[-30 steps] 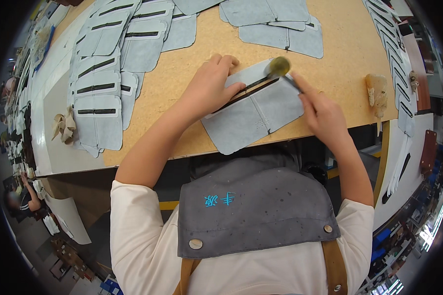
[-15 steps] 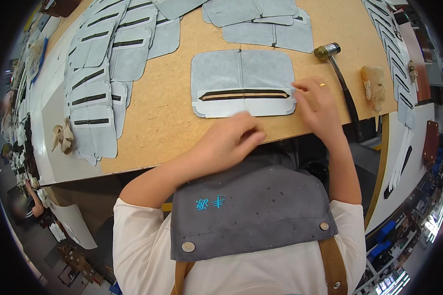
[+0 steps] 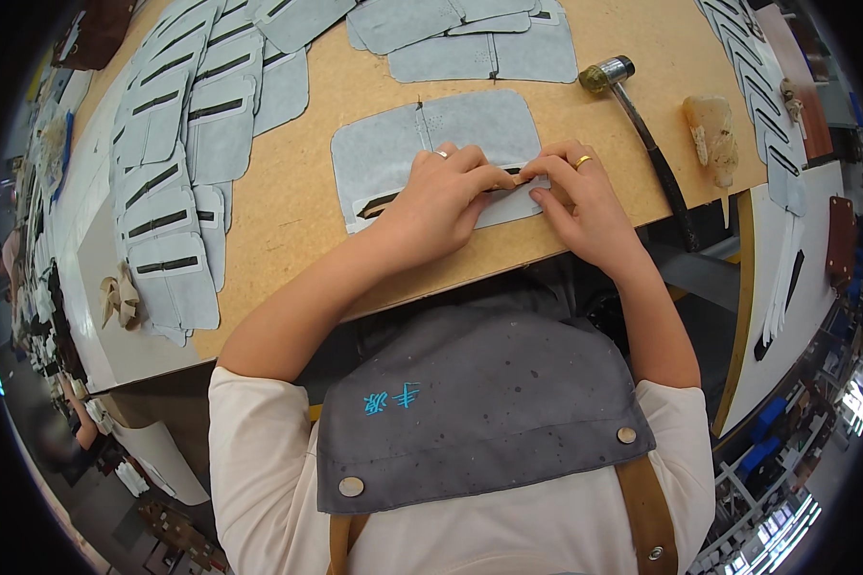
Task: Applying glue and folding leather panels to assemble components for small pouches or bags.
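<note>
A light grey panel (image 3: 379, 151) with rounded corners lies slightly turned on the table in front of me. Along its near side runs a white-backed slot with black edging (image 3: 382, 203) and a tan stripe inside it. My left hand (image 3: 448, 198) lies across the middle of this slot, its fingers bent and pinching the edging towards the right end. There, my right hand (image 3: 582, 203) meets it, with thumb and fingers closed on the same edging. The fingers cover much of the slot, and its left end shows beside my left wrist.
A mallet (image 3: 650, 144) with a black handle lies right of the panel, its handle overhanging the table edge. Beyond it sits a yellowish translucent lump (image 3: 710, 139). Overlapping grey panels (image 3: 222, 144) cover the left side. More panels (image 3: 537, 59) lie at the back.
My left hand has moved up and right onto the slot. The right hand has come left to meet it, and the panel has turned anticlockwise a little.
</note>
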### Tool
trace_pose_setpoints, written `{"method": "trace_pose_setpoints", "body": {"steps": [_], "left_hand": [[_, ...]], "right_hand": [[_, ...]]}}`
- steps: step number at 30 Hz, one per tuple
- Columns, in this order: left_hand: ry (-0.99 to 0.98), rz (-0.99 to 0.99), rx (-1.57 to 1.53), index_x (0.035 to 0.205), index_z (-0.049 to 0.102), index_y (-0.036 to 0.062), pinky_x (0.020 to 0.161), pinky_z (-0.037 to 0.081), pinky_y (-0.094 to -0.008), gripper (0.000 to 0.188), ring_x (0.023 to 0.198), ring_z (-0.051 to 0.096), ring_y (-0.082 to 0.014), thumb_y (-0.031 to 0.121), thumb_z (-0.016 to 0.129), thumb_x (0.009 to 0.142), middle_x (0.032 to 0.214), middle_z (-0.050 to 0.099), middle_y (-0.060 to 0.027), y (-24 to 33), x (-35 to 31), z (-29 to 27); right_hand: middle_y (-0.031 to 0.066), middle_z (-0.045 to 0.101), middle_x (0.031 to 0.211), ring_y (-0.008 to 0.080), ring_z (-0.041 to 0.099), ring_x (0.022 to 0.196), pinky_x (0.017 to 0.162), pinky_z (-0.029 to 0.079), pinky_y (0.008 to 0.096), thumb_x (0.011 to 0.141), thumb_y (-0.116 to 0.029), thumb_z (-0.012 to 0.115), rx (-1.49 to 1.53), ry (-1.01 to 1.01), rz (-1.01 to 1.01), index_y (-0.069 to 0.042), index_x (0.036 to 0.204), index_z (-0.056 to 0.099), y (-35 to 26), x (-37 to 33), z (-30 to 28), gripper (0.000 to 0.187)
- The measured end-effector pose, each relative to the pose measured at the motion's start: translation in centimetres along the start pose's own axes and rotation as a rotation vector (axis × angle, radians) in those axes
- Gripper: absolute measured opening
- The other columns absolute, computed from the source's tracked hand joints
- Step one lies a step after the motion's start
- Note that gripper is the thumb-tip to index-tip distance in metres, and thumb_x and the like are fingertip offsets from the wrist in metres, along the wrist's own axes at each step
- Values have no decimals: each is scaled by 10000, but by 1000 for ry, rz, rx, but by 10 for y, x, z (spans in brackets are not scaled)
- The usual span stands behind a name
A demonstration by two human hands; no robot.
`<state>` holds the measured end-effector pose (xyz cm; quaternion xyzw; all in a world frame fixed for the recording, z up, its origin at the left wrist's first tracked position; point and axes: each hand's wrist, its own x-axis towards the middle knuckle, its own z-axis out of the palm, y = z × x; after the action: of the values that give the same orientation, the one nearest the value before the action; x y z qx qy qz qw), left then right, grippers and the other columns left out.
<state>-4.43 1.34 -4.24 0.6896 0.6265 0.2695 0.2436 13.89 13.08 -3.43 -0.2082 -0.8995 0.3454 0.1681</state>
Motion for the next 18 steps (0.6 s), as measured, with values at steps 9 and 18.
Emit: {"method": "trace_pose_setpoints", "body": {"steps": [9,18], "left_hand": [[143,187,348,1080,621,125,759,344,-342,382,865,502,-217,-7,620,722,962,540,-32,1,-12,14],[90,-44,50,1049,609,117,773,332,-360,216,870,511,-233,46,594,846,921,562,-48,0,-26,-15]], "right_hand": [[126,568,1066,304,550,983,846,451,396,846,-33,606,-58,186,-48,-32,1023,592,-2,-12,10,177],[103,582,1085,294,538,1041,910,415,402,855,-68,594,-96,32,-51,-56,1131,557,-14,-8,21,279]]}}
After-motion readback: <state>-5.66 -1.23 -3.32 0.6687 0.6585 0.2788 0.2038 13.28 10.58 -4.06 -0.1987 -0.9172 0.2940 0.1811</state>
